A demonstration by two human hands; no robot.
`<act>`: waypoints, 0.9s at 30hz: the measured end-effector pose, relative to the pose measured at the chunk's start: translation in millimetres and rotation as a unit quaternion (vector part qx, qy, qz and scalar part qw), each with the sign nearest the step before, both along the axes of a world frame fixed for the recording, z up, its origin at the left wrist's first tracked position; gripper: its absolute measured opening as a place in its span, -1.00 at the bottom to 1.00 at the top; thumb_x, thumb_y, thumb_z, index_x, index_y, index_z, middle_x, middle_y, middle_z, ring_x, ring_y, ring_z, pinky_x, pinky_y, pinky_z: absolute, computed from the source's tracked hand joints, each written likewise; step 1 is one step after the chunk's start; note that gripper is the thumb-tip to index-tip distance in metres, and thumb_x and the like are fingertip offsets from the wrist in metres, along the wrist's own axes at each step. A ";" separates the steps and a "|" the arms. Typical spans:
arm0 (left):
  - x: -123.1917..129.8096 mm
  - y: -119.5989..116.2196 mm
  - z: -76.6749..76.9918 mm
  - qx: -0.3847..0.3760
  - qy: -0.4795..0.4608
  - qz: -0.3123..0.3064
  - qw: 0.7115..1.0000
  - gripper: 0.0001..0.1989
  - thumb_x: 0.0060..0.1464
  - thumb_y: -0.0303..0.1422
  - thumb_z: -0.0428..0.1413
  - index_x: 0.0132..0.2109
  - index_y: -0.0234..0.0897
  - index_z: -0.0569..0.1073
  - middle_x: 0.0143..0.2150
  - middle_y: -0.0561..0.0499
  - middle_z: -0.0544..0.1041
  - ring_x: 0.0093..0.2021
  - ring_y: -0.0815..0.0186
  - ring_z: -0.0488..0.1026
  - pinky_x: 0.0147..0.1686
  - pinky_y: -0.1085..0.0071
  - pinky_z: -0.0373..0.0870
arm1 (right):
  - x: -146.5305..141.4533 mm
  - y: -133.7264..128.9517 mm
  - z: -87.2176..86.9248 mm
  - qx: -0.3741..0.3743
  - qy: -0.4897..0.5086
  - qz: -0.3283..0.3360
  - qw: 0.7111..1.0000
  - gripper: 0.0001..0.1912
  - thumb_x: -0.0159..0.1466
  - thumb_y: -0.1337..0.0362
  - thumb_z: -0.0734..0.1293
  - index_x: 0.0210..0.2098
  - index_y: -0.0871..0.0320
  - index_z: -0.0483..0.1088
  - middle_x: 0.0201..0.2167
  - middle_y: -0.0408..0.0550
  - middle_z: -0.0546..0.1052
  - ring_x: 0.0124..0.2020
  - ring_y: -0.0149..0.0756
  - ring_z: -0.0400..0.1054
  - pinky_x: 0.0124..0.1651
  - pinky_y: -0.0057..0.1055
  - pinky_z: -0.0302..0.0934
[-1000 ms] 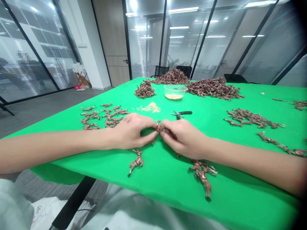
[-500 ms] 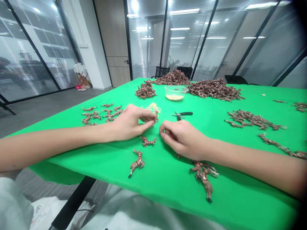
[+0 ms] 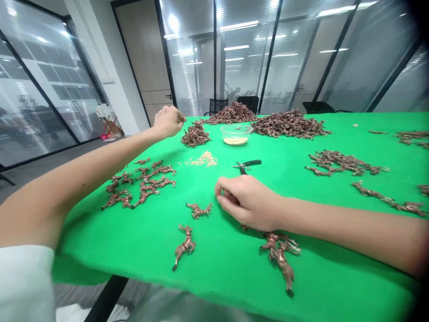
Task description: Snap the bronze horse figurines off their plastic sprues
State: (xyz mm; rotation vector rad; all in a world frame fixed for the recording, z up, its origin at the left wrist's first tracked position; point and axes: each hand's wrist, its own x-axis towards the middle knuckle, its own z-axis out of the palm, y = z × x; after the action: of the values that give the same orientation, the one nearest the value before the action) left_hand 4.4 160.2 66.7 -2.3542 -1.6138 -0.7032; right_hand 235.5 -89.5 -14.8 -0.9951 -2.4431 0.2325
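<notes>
Now | L hand (image 3: 168,121): pinching fig. (image 3: 182,118) | R hand (image 3: 250,201): loosely curled, on grn cloth (image 3: 228,277)

The green cloth-covered bench (image 3: 231,277) carries two separate glossy brown deer-shaped figurines (image 3: 184,247) toward its near edge and three dense heaps of brown figurines (image 3: 288,124) toward its far edge, their pieces too tangled to count. There is one clear round plastic tub (image 3: 236,130), one pair of black-handled metal pliers (image 3: 244,165), and one loose patch of pale yellow grains (image 3: 205,159).
</notes>
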 end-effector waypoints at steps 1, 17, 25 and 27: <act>4.3 6.9 1.3 0.004 -0.001 0.006 1.000 -0.63 0.14 -0.31 0.05 0.04 -0.34 0.55 0.09 -0.22 0.46 0.16 -0.03 0.30 0.21 0.06 0.21 | 0.0 -0.3 0.0 -0.001 0.000 0.000 1.000 -0.92 0.31 0.36 0.20 -0.32 0.18 0.30 -0.61 -0.24 0.27 -0.57 -0.43 0.08 -0.41 -0.41 -0.12; 40.7 52.1 -0.9 -0.020 0.010 0.015 1.000 -0.61 0.01 -0.33 0.20 0.01 -0.35 0.57 0.18 -0.27 0.36 0.18 -0.14 0.29 0.25 0.04 0.11 | 1.0 -1.3 1.2 -0.007 -0.008 -0.010 1.000 -0.95 0.31 0.36 0.23 -0.30 0.18 0.32 -0.58 -0.21 0.35 -0.56 -0.43 0.11 -0.42 -0.43 -0.08; 33.3 54.4 -11.5 -0.009 0.021 0.025 0.999 -0.59 0.03 -0.29 0.19 0.03 -0.35 0.55 0.13 -0.29 0.39 0.16 -0.11 0.32 0.19 0.09 0.16 | 1.0 -1.0 0.7 -0.007 -0.005 -0.009 1.000 -0.95 0.30 0.37 0.23 -0.30 0.18 0.32 -0.59 -0.22 0.33 -0.57 -0.44 0.10 -0.43 -0.43 -0.10; 32.6 54.5 -11.0 -0.008 0.023 0.023 0.999 -0.60 0.02 -0.28 0.20 0.02 -0.34 0.56 0.11 -0.29 0.41 0.15 -0.11 0.32 0.18 0.10 0.18 | 0.9 -0.5 0.5 -0.004 -0.006 -0.009 1.000 -0.95 0.31 0.37 0.24 -0.30 0.18 0.32 -0.58 -0.22 0.34 -0.57 -0.44 0.11 -0.42 -0.43 -0.09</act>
State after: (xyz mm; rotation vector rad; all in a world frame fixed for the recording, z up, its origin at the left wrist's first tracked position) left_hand 37.0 214.7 55.7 -2.3193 -1.6534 -0.6245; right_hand 236.4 -90.0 -14.3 -1.0247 -2.4448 0.2302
